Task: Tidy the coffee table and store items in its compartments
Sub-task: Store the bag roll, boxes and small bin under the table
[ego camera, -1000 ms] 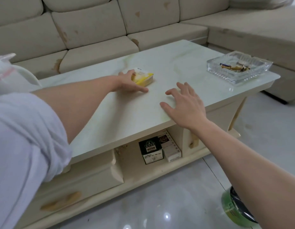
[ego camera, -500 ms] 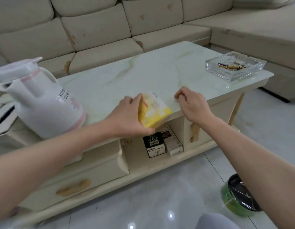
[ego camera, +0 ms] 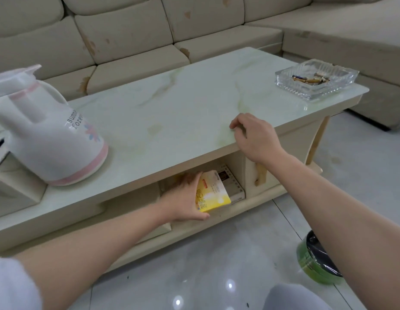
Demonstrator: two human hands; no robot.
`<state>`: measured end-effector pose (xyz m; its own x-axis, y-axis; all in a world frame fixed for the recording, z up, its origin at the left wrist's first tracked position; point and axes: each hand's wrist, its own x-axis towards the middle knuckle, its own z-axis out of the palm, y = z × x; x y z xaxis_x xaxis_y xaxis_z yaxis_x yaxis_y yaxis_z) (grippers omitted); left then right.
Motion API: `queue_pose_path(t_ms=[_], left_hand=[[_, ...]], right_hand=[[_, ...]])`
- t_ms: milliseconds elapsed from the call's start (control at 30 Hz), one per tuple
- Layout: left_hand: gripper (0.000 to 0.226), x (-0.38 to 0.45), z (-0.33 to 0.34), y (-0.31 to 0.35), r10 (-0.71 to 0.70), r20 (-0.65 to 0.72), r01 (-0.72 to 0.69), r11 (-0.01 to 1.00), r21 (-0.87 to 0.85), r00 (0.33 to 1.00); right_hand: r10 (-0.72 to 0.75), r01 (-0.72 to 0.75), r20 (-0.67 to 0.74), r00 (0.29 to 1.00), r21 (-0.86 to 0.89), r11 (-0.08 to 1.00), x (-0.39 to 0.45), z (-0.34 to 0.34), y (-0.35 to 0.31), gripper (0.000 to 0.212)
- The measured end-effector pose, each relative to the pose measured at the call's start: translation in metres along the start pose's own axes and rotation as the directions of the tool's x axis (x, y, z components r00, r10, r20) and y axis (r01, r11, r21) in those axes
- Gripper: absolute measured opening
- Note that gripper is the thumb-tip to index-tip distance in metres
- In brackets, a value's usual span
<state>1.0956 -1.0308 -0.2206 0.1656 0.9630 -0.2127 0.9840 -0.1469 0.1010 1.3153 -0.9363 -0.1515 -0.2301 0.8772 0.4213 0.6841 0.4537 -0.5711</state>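
Holding a small yellow-and-white cardboard box (ego camera: 211, 191), the left hand (ego camera: 183, 201) has its grip pinched on the box, thumb under the near lower corner and fingers over the far edge, at the mouth of the open compartment (ego camera: 236, 163) beneath the pale green marble-look surface (ego camera: 172, 113) of the cream coffee table. The box is tilted, partly inside the opening, and covers most of a white printed carton (ego camera: 233, 186) lying on the compartment floor behind it. The right hand (ego camera: 254, 137) rests on the front edge of the surface with fingers curled, holding nothing. A white plastic jug with pink bands (ego camera: 46, 130) stands at the left of the surface; a clear glass ashtray (ego camera: 315, 79) with butts sits at the far right corner. A green round bin (ego camera: 315, 262) stands on the glossy tiled floor.
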Motion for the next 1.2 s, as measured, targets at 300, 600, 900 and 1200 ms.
queue_pose_path(t_ms=[300, 600, 900, 1200], left_hand=[[0.104, 0.079, 0.048, -0.025, -0.122, 0.02, 0.124, 0.979, -0.159, 0.992], [0.058, 0.018, 0.008, 0.033, 0.491, -0.078, -0.471, 0.862, 0.186, 0.868], [0.063, 0.063, -0.12, 0.086, 0.46, -0.305, -0.406, 0.885, 0.228, 0.834], [0.053, 0.103, -0.105, 0.091, 0.458, -0.348, -0.433, 0.888, 0.153, 0.818]], right_hand=[[-0.076, 0.068, -0.088, 0.993, -0.087, 0.994, 0.0, 0.012, 0.01, 0.022], [-0.115, 0.113, -0.036, 0.993, -0.053, 0.992, -0.001, 0.008, 0.011, 0.021], [0.518, -0.484, -0.099, 0.85, 0.245, 0.84, -0.103, 0.006, 0.086, 0.049], [0.601, -0.685, 0.347, 0.72, 0.221, 0.694, -0.075, 0.051, 0.11, 0.076]])
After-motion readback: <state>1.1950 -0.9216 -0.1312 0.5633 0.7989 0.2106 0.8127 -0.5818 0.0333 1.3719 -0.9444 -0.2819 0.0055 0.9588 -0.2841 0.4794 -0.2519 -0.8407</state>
